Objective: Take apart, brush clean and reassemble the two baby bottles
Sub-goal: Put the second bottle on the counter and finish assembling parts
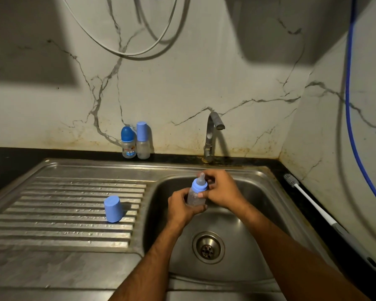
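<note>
Over the sink basin (243, 216) I hold a small clear baby bottle (194, 197) with a light blue collar (199, 186) and a clear teat. My left hand (181, 208) grips the bottle's body from below. My right hand (221, 191) has its fingers curled round the blue collar. The bottle's light blue cap (113, 209) stands upside down on the ribbed drainboard (59, 213). Two other capped bottles stand at the back wall: one with a dark blue cap (128, 142), one with a light blue cap (142, 140).
A steel tap (212, 137) rises behind the basin. A bottle brush (308, 200) with a white handle lies on the dark counter to the right. The drain (208, 247) sits in the basin floor. A blue hose (348, 105) hangs along the right wall.
</note>
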Available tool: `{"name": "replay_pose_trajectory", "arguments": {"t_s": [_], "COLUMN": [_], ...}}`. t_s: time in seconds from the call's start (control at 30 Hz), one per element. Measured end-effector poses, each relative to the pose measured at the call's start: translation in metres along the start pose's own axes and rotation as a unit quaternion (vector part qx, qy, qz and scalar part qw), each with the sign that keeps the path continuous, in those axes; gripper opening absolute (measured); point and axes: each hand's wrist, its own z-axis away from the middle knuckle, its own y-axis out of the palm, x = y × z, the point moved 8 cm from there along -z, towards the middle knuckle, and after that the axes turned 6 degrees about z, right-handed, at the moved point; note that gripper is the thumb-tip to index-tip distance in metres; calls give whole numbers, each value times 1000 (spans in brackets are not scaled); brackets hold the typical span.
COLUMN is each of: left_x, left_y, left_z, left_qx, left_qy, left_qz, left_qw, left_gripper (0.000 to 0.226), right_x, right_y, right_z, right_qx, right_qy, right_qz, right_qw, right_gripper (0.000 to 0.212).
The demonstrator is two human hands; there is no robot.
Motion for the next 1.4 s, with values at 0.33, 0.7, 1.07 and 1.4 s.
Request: {"name": "replay_pose_trajectory", "arguments": {"t_s": [0.33,0.7,1.07,1.4], "left_x": [0,7,7,-4], "left_y": [-2,3,5,14], "left_z": [0,-1,-1,3], "left_qx": [0,17,79,169], "left_qy": [-7,-33,-37,-22], "left_qz": [8,17,50,119], "left_qw": [1000,999,995,978], "left_gripper": [49,51,46,42], "right_x": [0,0,3,1], "right_y": [0,-3,-4,-8], "right_z": [0,4,7,12], "right_qx": [17,16,27,83], "right_qy": [5,18,20,12], "right_qz": [-29,-63,-96,-285], "right_qw": [999,998,995,955], "right_gripper": [66,62,53,37]}}
